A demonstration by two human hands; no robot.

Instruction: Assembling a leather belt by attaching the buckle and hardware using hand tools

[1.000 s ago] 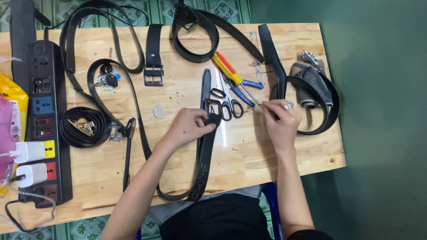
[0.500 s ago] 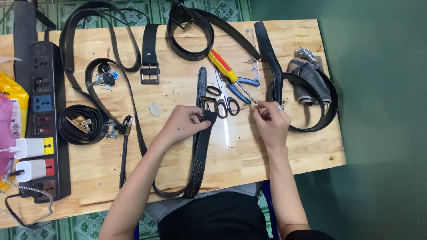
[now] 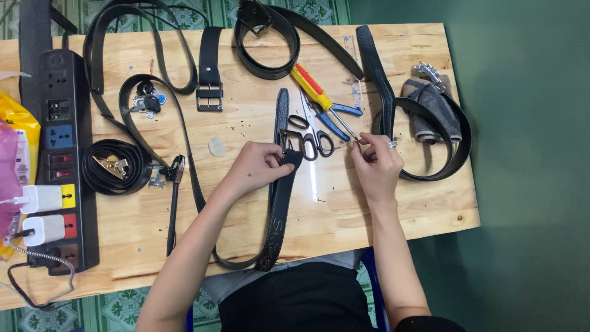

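My left hand [image 3: 261,167] grips the folded end of a black leather belt [image 3: 278,209] at its metal buckle [image 3: 290,140]; the belt runs down to the table's near edge and loops back left. My right hand [image 3: 376,161] has its fingertips pinched at the metal tip of a red-and-yellow screwdriver [image 3: 314,90] that lies slanted on the wooden table [image 3: 381,209]. Black-handled scissors [image 3: 312,136] lie between my two hands, touching neither. A clear ruler [image 3: 313,178] lies under them.
Several other black belts lie about: a coiled one [image 3: 114,167] at left, a short buckled piece [image 3: 209,69], loops at the back [image 3: 270,43] and right [image 3: 442,141]. A black power strip [image 3: 58,160] with plugged chargers runs along the left side. Blue-handled pliers [image 3: 335,117] lie by the screwdriver.
My right hand has shifted left from the belt loop at the right to the screwdriver's tip. My left hand has stayed on the belt at its buckle.
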